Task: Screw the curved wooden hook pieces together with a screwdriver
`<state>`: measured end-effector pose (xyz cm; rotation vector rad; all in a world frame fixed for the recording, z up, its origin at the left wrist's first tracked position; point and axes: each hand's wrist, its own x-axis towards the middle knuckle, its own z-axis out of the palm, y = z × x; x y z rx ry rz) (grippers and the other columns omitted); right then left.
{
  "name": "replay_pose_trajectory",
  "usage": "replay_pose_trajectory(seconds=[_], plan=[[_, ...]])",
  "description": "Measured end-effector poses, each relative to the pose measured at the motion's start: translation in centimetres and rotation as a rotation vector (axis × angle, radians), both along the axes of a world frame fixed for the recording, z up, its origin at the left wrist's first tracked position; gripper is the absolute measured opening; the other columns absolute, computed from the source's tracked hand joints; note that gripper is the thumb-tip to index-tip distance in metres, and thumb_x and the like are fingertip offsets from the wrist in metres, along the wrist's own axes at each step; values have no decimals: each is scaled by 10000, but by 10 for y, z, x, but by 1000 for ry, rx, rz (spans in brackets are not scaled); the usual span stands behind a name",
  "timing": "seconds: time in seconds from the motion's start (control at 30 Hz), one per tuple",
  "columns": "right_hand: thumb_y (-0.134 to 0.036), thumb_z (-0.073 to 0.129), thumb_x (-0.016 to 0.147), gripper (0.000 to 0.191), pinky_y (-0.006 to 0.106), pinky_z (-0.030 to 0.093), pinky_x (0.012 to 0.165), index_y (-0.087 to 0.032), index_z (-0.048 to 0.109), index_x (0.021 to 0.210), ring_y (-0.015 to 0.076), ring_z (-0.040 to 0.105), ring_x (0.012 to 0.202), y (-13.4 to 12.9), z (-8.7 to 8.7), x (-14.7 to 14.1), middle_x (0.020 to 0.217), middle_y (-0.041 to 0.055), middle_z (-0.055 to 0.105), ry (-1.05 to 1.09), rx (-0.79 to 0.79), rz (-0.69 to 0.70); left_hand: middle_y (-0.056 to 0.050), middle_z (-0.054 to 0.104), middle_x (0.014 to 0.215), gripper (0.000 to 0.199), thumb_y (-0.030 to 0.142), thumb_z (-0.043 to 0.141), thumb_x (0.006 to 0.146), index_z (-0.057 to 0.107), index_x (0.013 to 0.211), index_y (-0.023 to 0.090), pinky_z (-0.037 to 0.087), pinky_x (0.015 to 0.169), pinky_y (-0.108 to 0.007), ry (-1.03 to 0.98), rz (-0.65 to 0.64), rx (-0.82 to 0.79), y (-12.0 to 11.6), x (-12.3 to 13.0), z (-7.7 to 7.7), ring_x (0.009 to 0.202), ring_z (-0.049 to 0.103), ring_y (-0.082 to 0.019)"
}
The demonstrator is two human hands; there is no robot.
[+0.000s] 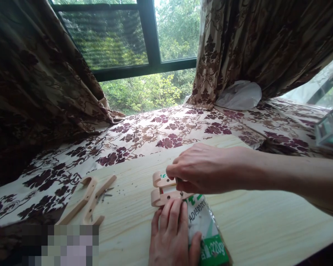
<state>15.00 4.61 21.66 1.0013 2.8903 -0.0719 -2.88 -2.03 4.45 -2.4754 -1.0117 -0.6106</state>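
Two pale curved wooden pieces with dark holes lie side by side, the nearer one (158,197) and the farther one (161,181). My left hand (170,232) lies flat, its fingertips on the near edge of the nearer piece and its thumb apart over a green and white packet (201,218). My right hand (201,168) is closed above the right part of both pieces. It pinches a small dark thing, mostly hidden by the fingers. The right ends of the pieces are partly covered by the hand.
More wooden pieces (84,201) lie at the left of the pale board (122,218), with metal screws (107,194) beside them. Beyond is a flowered cloth (144,136). A white plastic bag (242,95) rests by the curtain, and a clear box (331,127) stands at the right.
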Motion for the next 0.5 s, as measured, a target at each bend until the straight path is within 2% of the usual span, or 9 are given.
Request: replay_pose_trajectory(seconds=[0.1,0.17,0.4,0.5], plan=[[-104,492,830,110,258,213,461,-162,582,806,100,348,502,-1,5,3,682,7,588,45,-31,111,-73,555,1280,492,467,505,843,554,1217,152,360,940,-352,-2,-3,-5,0,1,1,1186,467,-235],[-89,469,839,138,259,212,458,-153,587,807,104,344,499,-1,5,4,671,9,586,52,-23,121,-75,568,1259,484,470,495,847,565,1200,147,365,930,-348,-13,-3,-1,0,2,2,1172,475,-231],[-226,443,908,244,286,187,464,-117,607,764,119,408,463,-2,0,0,576,43,568,1,4,-63,-65,551,1284,494,461,514,838,547,1225,156,353,946,-350,-19,1,-15,-3,0,2,1190,459,-233],[-241,477,889,209,287,184,458,-123,606,774,118,407,458,-2,2,1,580,39,574,-22,22,-46,-65,543,1296,496,457,516,837,542,1232,158,349,952,-350,-12,1,-25,-4,-1,1,1200,451,-234]])
